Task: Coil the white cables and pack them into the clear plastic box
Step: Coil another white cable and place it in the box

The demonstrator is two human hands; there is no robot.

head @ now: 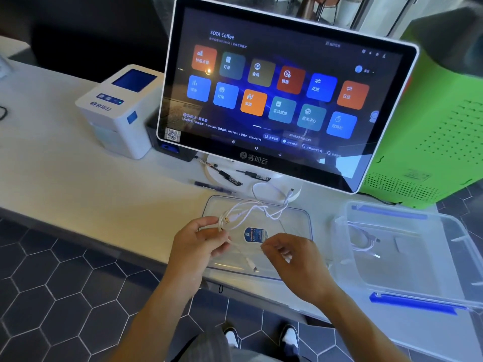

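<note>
While both hands work over the counter edge, two white cables are countable: one in the hands, one already in the box; the left hand (201, 240) is pinched shut on several loose loops of the first white cable (251, 208), thin, round and glossy, a gold-tipped plug showing just above the thumb; its far end trails up toward the monitor (285, 92) base, and a second plug hangs below the hands; the right hand (292, 254) has fingers curled near the strand, but whether it actually grips cannot be told; beneath the hands lies one clear lid (300, 218), flat, rounded-rectangular, blue-rimmed, with one oval blue sticker (255, 235); to the right sits one clear plastic box (449, 257), deep, transparent, with two blue latches; the coiled cable (364, 240) lies on its floor; about three dark pens (224, 176) lie under the monitor; one white boxy printer (120, 108) stands left; one green perforated case (439, 126) stands right; counter (78, 184) pale and smooth.
</note>
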